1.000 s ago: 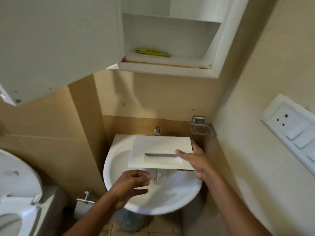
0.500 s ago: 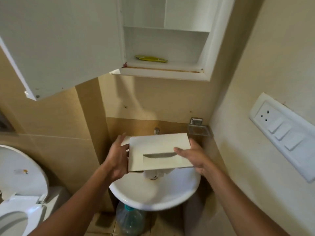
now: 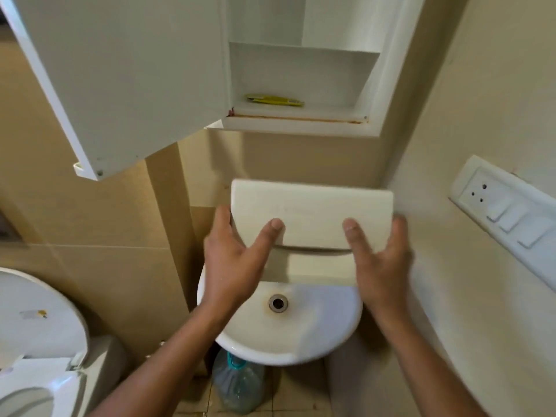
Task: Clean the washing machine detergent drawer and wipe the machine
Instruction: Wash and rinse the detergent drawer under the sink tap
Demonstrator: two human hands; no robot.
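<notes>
Both hands hold the detergent drawer (image 3: 313, 218) up in the air above the washbasin (image 3: 288, 332), its cream front panel facing the camera with the finger recess running across the lower half. The left hand (image 3: 234, 266) grips the left edge, thumb laid on the panel face and fingers wrapped behind; the right hand (image 3: 382, 260) does the same on the right edge, so each hand is closed on the drawer and neither is free. The drawer body behind the panel is hidden, so whether its compartments are wet or rinsed cannot be told. The basin beneath shows its drain (image 3: 278, 303) with a brownish ring around it; the tap is hidden behind the drawer. Above, a wall cabinet (image 3: 304, 82) stands with its door (image 3: 126, 79) swung open, a yellow object (image 3: 273, 100) lying on its lower shelf. A toilet (image 3: 36, 341) sits at lower left, a plastic water bottle (image 3: 237, 383) on the floor under the basin, a switch panel (image 3: 508, 212) on the right wall. This looks like the drawer-cleaning step at the basin, probably an inspection or draining of the part; the washing machine is not in view. The next move likely calls for tipping the drawer over the bowl, keeping clear of the open cabinet door.
</notes>
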